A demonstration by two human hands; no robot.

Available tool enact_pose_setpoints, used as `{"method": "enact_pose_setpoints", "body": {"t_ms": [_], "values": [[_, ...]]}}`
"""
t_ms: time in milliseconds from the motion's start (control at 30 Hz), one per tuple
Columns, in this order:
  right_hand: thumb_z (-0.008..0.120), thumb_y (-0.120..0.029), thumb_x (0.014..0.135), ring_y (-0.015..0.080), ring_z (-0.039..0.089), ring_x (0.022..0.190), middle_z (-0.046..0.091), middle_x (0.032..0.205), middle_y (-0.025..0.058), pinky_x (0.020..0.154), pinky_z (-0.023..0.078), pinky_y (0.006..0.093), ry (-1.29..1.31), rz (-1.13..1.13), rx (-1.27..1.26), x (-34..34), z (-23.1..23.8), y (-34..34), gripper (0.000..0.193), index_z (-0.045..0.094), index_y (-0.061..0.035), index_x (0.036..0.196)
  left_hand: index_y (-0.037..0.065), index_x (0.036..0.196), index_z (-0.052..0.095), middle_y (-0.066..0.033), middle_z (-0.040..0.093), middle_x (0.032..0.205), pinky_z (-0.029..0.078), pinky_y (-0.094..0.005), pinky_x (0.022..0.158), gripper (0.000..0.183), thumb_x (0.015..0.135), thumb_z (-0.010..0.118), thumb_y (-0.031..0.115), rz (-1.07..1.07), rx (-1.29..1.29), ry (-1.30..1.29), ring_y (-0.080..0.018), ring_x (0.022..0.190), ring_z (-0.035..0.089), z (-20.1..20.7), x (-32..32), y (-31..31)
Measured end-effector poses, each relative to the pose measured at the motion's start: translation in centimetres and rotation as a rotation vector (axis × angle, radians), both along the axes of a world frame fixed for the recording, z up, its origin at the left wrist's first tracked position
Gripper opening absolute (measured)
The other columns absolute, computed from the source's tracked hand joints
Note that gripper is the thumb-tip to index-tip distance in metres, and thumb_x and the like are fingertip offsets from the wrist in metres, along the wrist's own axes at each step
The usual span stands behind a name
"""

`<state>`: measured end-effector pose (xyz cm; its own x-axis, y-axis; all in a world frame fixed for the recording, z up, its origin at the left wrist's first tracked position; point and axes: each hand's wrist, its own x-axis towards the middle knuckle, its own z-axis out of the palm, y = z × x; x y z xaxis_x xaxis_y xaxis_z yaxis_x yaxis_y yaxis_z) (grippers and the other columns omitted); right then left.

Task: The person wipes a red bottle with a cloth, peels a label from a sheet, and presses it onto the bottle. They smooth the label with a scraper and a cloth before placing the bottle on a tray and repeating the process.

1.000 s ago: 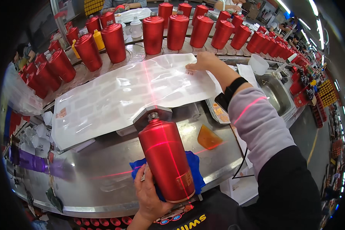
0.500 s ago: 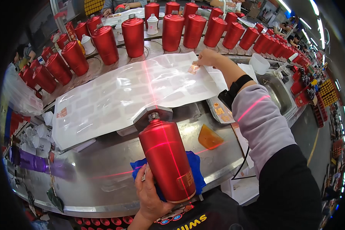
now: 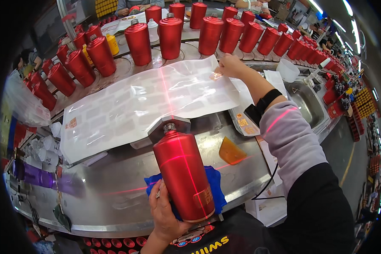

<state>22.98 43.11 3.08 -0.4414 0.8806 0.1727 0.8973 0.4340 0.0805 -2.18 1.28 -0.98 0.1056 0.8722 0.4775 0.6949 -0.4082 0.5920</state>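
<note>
A red bottle (image 3: 182, 169) lies tilted toward me over a blue cloth (image 3: 216, 186), its neck at a notched grey metal rest (image 3: 180, 123). My left hand (image 3: 167, 218) is closed against the bottle's lower left side, with a scrap of something white at its fingers. A gold square label (image 3: 205, 197) shows near the bottle's base, and red light lines cross on its body. My right hand (image 3: 232, 66) reaches across to the far right corner of a glossy white sheet (image 3: 135, 101). Its fingers pinch a gold sticker (image 3: 216, 75) there; the fingertips are partly hidden.
Red bottles stand along a curved conveyor (image 3: 192, 51) behind the sheet. An amber scraper-like piece (image 3: 232, 151) lies right of the bottle, near a tray of gold stickers (image 3: 244, 124). A sink (image 3: 307, 99) is at right, a purple bottle (image 3: 36, 175) at left. People sit beyond.
The bottles on the conveyor have shifted to the right. My right hand has barely moved at the sheet's corner. My left hand and the bottle it holds stay in place.
</note>
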Motion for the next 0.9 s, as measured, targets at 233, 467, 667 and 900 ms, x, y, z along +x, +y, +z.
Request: {"method": "enact_pose_setpoints", "body": {"t_ms": [233,467,667,900], "values": [[0.064,-0.012,0.082,0.0287,0.057,0.1,0.059,0.104,0.0099,0.079,0.048,0.0435,-0.008,0.259,0.42,-1.8,3.0,-6.5,0.007,0.067,-0.0059,0.083,-0.011,0.143,0.025,-0.026,0.046,0.133,0.035,-0.052,0.104,0.116,0.065,0.083,0.052,0.009,0.003,-0.011,-0.0446,0.122,0.044,-0.1,0.1,0.0],[0.068,-0.02,0.081,0.03,0.056,0.102,0.056,0.107,0.0142,0.084,0.049,0.0452,0.026,0.481,-0.324,-13.1,5.7,-4.3,0.012,0.067,-0.0096,0.087,-0.011,0.142,0.026,-0.0254,0.047,0.132,0.037,-0.0495,0.102,0.116,0.064,0.084,0.052,0.019,0.018,0.002,-0.043,0.121,0.045,0.2,-0.1,0.3],[0.06,-0.022,0.086,0.0325,0.051,0.115,0.051,0.124,0.0116,0.088,0.05,0.0486,-0.286,0.346,-0.141,-15.1,3.2,-5.1,0.025,0.069,-0.0123,0.108,-0.011,0.141,0.028,-0.0248,0.046,0.132,0.04,-0.0463,0.1,0.113,0.065,0.085,0.05,-0.02,-0.035,-0.045,-0.043,0.125,0.042,0.2,-0.4,0.1],[0.068,-0.011,0.081,0.031,0.053,0.106,0.053,0.113,0.0118,0.089,0.045,0.04,0.193,0.677,-0.114,-10.0,7.8,-12.5,0.01,0.061,-0.0047,0.08,-0.01,0.139,0.036,-0.0221,0.058,0.112,0.031,-0.0533,0.103,0.107,0.064,0.082,0.051,0.065,-0.015,-0.035,-0.0442,0.122,0.042,0.8,-0.4,-0.2]]}}
